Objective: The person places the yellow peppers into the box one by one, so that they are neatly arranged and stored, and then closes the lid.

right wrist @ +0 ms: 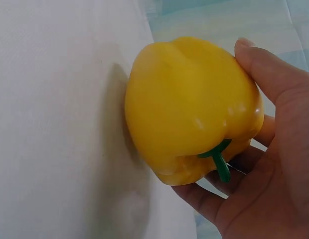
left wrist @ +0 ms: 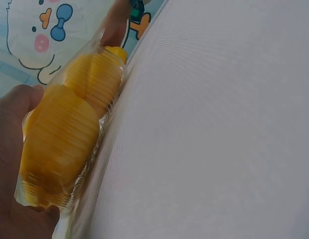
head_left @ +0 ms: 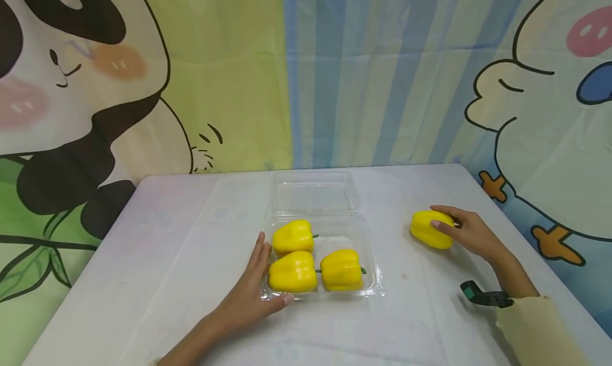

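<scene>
A loose yellow pepper (head_left: 431,229) lay on the white table (head_left: 167,260), well to the right of the clear plastic clamshell tray (head_left: 373,281), and the right hand (head_left: 470,230) grasped it, fingers curled over its top and far side and thumb on the near side. The right wrist view showed the same pepper resting against the tabletop with its green stem (right wrist: 220,160) pointing toward the palm. The tray sat near the middle of the table with its hinged lid (head_left: 313,193) folded open flat behind it. Inside the tray lay three more yellow peppers: one at the back left (head_left: 292,236), one at the front left (head_left: 292,272) and one at the front right (head_left: 340,269), the two front ones touching or nearly so; the back right corner held none. The left hand (head_left: 251,294) rested against the tray's left side, fingers straight along its wall and thumb laid along its front edge, pressing rather than clenching. A dark band (head_left: 483,296) sat on the right wrist just before a pale yellow sleeve (head_left: 540,329). Behind the tray hung a cartoon backdrop (head_left: 306,74) with a panda on the left.
</scene>
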### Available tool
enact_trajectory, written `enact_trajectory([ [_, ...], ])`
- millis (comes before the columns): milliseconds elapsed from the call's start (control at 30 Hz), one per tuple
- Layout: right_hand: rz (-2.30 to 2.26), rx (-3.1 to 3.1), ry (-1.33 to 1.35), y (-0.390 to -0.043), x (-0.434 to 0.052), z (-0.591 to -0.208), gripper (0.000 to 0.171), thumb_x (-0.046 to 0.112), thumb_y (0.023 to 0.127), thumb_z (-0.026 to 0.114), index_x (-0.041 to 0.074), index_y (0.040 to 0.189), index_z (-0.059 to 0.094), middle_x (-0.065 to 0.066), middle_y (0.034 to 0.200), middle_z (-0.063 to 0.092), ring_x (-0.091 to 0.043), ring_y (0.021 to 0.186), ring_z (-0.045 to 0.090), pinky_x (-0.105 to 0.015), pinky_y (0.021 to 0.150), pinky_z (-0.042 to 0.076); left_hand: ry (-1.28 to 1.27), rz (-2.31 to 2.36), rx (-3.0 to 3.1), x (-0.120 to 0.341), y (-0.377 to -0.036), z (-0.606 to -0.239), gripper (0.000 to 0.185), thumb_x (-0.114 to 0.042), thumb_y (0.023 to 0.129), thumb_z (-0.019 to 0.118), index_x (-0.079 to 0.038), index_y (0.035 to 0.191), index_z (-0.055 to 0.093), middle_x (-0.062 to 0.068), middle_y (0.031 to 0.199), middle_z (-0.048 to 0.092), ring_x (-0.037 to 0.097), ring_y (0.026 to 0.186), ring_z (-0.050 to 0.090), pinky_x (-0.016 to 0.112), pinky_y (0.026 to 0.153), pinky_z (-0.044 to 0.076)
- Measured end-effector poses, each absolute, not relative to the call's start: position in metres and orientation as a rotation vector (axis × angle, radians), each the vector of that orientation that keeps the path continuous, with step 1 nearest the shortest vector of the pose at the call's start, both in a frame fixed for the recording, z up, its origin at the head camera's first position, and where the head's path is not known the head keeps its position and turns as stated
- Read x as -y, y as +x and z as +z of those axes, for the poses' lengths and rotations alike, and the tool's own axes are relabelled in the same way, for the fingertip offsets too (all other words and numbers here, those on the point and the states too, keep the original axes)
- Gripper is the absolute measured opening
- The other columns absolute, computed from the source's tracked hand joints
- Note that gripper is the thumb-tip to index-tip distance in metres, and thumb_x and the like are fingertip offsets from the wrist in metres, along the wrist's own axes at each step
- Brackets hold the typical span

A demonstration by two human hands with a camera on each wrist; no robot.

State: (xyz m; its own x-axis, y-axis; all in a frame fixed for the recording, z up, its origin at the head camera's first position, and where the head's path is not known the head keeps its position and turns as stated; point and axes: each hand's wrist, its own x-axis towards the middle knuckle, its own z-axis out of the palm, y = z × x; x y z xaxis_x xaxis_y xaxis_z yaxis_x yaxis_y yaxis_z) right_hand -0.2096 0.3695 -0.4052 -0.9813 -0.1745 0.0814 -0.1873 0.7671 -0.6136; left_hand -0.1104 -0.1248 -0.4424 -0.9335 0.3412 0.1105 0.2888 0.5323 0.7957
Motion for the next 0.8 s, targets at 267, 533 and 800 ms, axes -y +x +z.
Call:
enact_trajectory([
  [267, 1.052, 2.914, 0.287, -0.209, -0.351, -0.389, 0.062, 0.041, 0.096, 0.060, 0.001, 0.142, 0.048, -0.025, 0.139, 0.048, -0.037, 0.109, 0.052, -0.040, 0.093, 0.050, 0.573, 1.392, -2.695, 0.125, -0.111, -0.442, 0.115, -0.050, 0.079, 0.077, -0.007, 0.156, 0.004, -0.008, 0.160, -0.017, 0.028, 0.144, 0.013, 0.054, 0.108, 0.023],
  [533, 1.131, 2.812, 0.367, -0.208, -0.336, -0.389, 0.056, 0.035, 0.096, 0.062, 0.002, 0.140, 0.051, -0.022, 0.135, 0.053, -0.031, 0.100, 0.056, -0.006, 0.080, 0.042, 0.544, 1.389, -2.678, 0.125, -0.111, -0.444, 0.115, -0.050, 0.079, 0.077, -0.008, 0.157, 0.003, -0.011, 0.160, -0.018, 0.028, 0.144, 0.014, 0.055, 0.108, 0.025],
  [800, 1.203, 2.740, 0.486, -0.205, -0.314, -0.377, 0.050, 0.025, 0.097, 0.063, 0.001, 0.139, 0.052, -0.020, 0.132, 0.056, -0.029, 0.099, 0.059, -0.008, 0.081, 0.045, 0.523, 1.367, -2.691, 0.124, -0.112, -0.444, 0.115, -0.049, 0.079, 0.077, -0.007, 0.156, 0.004, -0.010, 0.160, -0.018, 0.029, 0.143, 0.015, 0.055, 0.108, 0.023],
])
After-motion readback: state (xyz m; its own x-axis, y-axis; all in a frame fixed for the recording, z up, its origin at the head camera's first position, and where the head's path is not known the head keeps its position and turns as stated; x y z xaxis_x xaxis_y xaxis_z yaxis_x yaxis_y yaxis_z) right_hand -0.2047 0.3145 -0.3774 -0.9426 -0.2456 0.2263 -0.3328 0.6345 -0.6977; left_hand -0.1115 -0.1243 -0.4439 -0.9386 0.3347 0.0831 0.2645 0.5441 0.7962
